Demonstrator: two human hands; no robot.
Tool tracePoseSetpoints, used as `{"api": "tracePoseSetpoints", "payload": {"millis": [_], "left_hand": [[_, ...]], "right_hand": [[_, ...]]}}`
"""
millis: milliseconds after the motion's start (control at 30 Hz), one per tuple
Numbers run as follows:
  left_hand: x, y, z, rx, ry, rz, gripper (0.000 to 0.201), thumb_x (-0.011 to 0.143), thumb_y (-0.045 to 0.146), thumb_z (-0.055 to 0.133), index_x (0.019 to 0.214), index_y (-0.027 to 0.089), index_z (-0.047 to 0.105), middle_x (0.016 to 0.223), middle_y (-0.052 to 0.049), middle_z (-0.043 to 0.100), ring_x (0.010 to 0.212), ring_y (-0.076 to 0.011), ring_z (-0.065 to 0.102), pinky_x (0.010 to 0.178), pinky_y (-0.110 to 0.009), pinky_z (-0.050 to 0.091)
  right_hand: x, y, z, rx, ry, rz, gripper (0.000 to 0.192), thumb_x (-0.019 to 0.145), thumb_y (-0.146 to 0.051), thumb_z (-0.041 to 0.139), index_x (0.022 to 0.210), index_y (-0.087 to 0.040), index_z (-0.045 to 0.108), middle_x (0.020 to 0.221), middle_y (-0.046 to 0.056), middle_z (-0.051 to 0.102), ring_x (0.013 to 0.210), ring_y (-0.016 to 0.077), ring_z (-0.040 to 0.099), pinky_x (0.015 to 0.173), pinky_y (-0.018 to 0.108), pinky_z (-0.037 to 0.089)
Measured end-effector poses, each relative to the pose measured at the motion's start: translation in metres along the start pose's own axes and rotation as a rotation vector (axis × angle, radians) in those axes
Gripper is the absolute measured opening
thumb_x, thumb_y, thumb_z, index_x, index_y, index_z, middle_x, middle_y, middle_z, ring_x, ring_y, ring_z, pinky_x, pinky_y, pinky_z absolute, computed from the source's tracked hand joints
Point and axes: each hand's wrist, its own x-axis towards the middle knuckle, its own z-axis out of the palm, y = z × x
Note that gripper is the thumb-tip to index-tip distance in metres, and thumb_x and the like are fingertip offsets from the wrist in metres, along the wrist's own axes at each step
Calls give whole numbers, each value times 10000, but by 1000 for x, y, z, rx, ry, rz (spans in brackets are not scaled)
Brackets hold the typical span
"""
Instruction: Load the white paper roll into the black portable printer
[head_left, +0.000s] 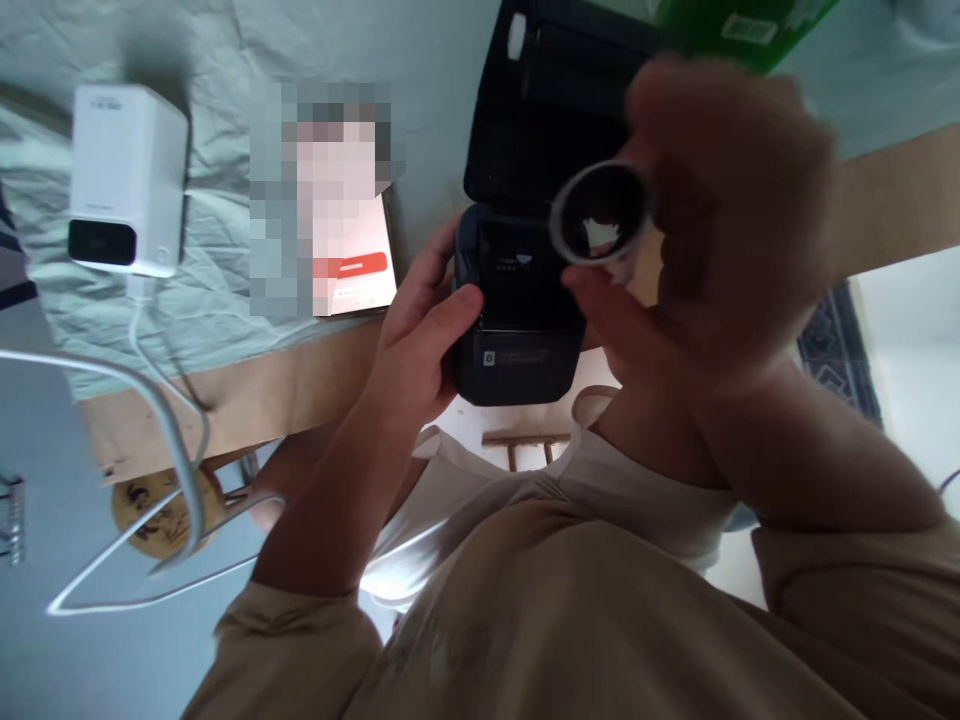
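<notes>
1. At the far left of a table spread with a pale, wrinkled cloth point(225, 300), a white box-shaped device point(127, 180) stands with a dark window on its front, and a white cable point(161, 390) trails from beneath it across the bare wooden table edge point(247, 395).
2. Beside the device, toward the middle of the cloth, a phone point(360, 270) lies flat with its screen lit; much of the screen is blurred out, with a red bar showing near its lower end.
3. Just right of the phone, the left hand point(424, 330) is closed on the left side of a small black printer point(517, 320), thumb on its top edge and fingers curled behind, holding it at the table's edge.
4. The printer's lid point(547, 110) stands open, tilted back over the cloth, and the dark compartment beneath it is exposed.
5. Directly in front of the open compartment, close to the camera and blurred, the right hand point(720, 230) grips a paper roll point(600, 213), its fingers wrapped around the roll's right side and its hollow core facing the lens.
6. Behind the right hand, at the top edge, a green box point(742, 25) bearing a white label lies partly out of frame.
7. Along the bottom, beige sleeves point(315, 640) cover both forearms.
</notes>
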Motion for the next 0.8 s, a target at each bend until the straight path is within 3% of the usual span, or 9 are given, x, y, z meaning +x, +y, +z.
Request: {"api": "tracePoseSetpoints", "payload": {"millis": [100,200,267,433,633,800], "left_hand": [[0,1,1,6,-3,1,352,854,412,809,1175,276,758,1230,-32,796,1430,-283,646,1073,-342,624],[-1,1,2,6,17,-1,374,854,432,812,1193,286,751,1217,-25,800,1435,-289,643,1084,-349,617],[-2,1,2,9,29,3,396,856,438,809,1214,282,745,1222,-29,797,1445,-292,635,1099,-354,608],[-3,0,2,11,47,-5,435,836,435,823,1236,290,733,1253,-37,784,1483,-302,601,1141,-386,594],[-2,1,3,13,36,-6,423,837,434,821,1221,279,733,1220,-37,782,1467,-306,612,1118,-381,604],[-4,0,-1,6,-35,51,449,837,432,818,1255,288,739,1165,-21,784,1372,-287,652,1030,-354,616]], "right_hand": [[8,-12,4,-42,47,-70,280,949,-310,625,1226,-267,641,1281,17,737,1139,179,713,973,345,586],[11,-10,9,-153,7,-28,180,910,-292,686,1077,-248,640,1117,9,769,961,163,728,828,322,571],[10,-9,10,-179,-6,-17,121,907,-267,686,1016,-251,636,1086,-9,772,940,152,724,828,306,561],[7,-9,7,-178,-22,8,109,925,-215,632,1019,-269,644,1096,-14,764,985,172,717,881,327,542],[7,-3,8,-160,-8,-149,73,913,-194,642,955,-253,651,1180,-22,757,996,168,723,808,336,508],[4,-5,11,-120,69,-282,59,960,-316,662,928,-268,674,882,-20,711,838,164,623,774,367,434]]}}
